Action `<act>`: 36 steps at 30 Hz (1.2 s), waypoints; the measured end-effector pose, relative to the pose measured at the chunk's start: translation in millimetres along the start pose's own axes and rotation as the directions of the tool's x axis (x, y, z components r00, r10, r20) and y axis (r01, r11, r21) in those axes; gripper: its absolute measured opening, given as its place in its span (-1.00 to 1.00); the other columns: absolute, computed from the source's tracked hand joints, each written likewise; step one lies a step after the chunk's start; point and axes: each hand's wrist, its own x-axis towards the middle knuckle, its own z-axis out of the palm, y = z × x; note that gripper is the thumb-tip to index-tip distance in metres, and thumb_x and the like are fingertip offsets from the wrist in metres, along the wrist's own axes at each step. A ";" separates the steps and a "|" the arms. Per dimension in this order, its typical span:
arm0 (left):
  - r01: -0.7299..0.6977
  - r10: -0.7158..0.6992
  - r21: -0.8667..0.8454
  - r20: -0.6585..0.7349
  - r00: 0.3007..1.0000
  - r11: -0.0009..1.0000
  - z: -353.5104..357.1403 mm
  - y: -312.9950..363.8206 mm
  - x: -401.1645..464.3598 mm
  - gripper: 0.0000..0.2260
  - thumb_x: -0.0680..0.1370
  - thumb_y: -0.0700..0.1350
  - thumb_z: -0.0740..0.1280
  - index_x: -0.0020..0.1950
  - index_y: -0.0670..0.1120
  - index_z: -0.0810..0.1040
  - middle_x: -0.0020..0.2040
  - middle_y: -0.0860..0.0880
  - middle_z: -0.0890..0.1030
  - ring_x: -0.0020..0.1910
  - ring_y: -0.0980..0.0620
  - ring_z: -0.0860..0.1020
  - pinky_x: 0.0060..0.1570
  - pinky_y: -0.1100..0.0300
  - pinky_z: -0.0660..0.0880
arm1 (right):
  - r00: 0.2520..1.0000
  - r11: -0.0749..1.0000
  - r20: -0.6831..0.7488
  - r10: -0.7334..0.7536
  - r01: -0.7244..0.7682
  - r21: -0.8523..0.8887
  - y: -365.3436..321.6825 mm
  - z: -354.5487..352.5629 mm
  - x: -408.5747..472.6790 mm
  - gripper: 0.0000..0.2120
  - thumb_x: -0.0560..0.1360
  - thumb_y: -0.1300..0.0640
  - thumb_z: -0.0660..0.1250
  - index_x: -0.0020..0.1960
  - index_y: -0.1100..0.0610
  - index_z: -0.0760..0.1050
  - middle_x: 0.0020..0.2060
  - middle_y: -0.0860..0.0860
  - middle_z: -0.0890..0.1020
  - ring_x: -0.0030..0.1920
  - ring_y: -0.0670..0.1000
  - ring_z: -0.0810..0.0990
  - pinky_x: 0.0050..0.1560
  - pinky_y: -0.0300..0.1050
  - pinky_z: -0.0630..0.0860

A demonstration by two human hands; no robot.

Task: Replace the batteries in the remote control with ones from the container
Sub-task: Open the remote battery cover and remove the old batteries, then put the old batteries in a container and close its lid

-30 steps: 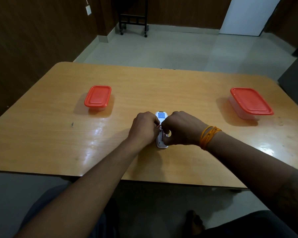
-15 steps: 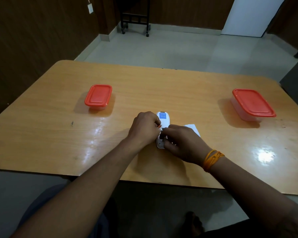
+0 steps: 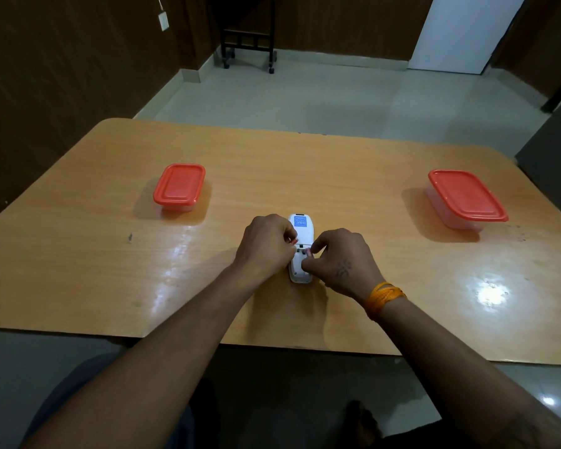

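Observation:
The white remote control (image 3: 301,231) lies face down near the table's front middle, its battery compartment open between my hands. My left hand (image 3: 266,246) curls against the remote's left edge and holds it; a small red bit (image 3: 294,241) shows at its fingertips. My right hand (image 3: 340,260) pinches a small battery (image 3: 307,252) at the compartment. A small container with a red lid (image 3: 179,187) stands at the left. A larger one with a red lid (image 3: 467,197) stands at the right. Both are closed.
The wooden table (image 3: 305,163) has its front edge just below my wrists. An orange thread band (image 3: 382,296) circles my right wrist. Beyond the table are a tiled floor, a dark wheeled stand (image 3: 248,43) and a white door.
My right hand has shifted from the remote's lower right onto the compartment, where it now pinches a battery. The white cover seen beside it half a second ago is now hidden. My left hand stayed put.

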 end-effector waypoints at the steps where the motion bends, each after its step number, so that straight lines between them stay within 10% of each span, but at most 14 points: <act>1: 0.005 -0.005 -0.004 -0.010 1.000 1.000 0.9 0.1 -0.7 -0.81 0.50 -0.21 0.50 0.10 -0.10 0.78 0.06 -0.09 0.76 0.09 -0.09 0.67 -0.01 0.19 0.49 | 1.000 1.000 0.005 0.021 -0.021 0.002 0.9 -1.2 -0.7 -0.78 0.39 -0.03 0.47 -0.12 0.12 0.72 -0.31 0.04 0.71 -0.29 0.12 0.68 -0.17 -0.05 0.60; 13: 0.051 -0.069 -0.318 -0.046 0.997 0.947 26.6 45.3 -43.2 -0.83 0.43 -0.15 0.56 0.01 0.00 0.77 -0.23 0.08 0.73 -0.17 0.15 0.67 -0.05 0.26 0.58 | 0.951 0.955 -0.160 0.265 -0.235 0.181 55.0 -54.5 -42.6 -0.88 0.41 0.04 0.51 -0.25 0.07 0.69 -0.36 0.00 0.70 -0.28 0.11 0.71 -0.16 0.16 0.70; 20: -0.005 0.012 -0.196 0.035 0.999 0.981 80.8 109.5 -47.7 -0.89 0.45 -0.12 0.51 -0.05 -0.04 0.77 -0.12 0.01 0.76 -0.02 0.03 0.68 -0.02 0.19 0.58 | 0.897 0.906 -0.131 0.422 -0.417 0.071 107.7 -78.3 -58.4 -0.90 0.40 0.07 0.55 -0.22 0.09 0.74 -0.25 0.06 0.73 -0.20 0.07 0.65 -0.24 -0.14 0.52; 36: -0.072 0.072 0.068 0.004 0.997 0.995 125.0 135.7 -39.5 -0.83 0.49 -0.06 0.44 -0.04 -0.12 0.74 -0.09 -0.07 0.74 -0.04 -0.07 0.65 -0.08 0.10 0.59 | 0.895 0.903 -0.117 0.430 -0.426 0.052 131.6 -78.8 -60.4 -0.76 0.40 -0.01 0.56 -0.19 0.19 0.73 -0.21 0.12 0.74 -0.16 0.14 0.68 -0.19 -0.13 0.52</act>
